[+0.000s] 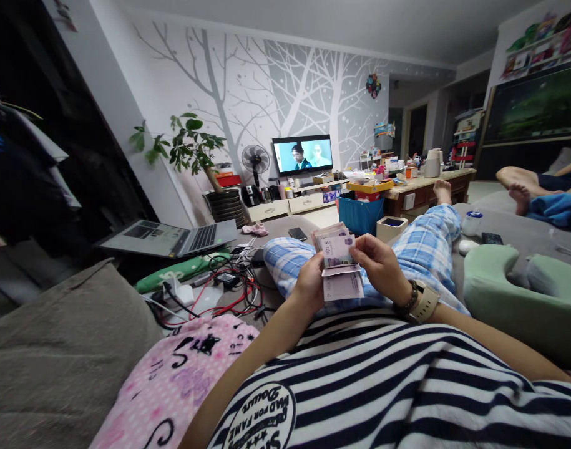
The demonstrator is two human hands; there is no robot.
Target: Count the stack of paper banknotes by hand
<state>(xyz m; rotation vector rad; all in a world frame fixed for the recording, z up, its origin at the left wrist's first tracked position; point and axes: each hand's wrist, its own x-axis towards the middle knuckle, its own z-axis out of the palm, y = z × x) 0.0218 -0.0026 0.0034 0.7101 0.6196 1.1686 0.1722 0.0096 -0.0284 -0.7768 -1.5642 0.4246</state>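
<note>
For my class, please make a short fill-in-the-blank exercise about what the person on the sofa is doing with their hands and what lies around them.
1. Both hands, the left hand and the right hand, hold a stack of ____.
2. The watch sits on the ____ wrist.
3. The open laptop lies to the person's ____.
4. Against the far wall, the television is switched ____.

Missing words: banknotes; right; left; on
</note>
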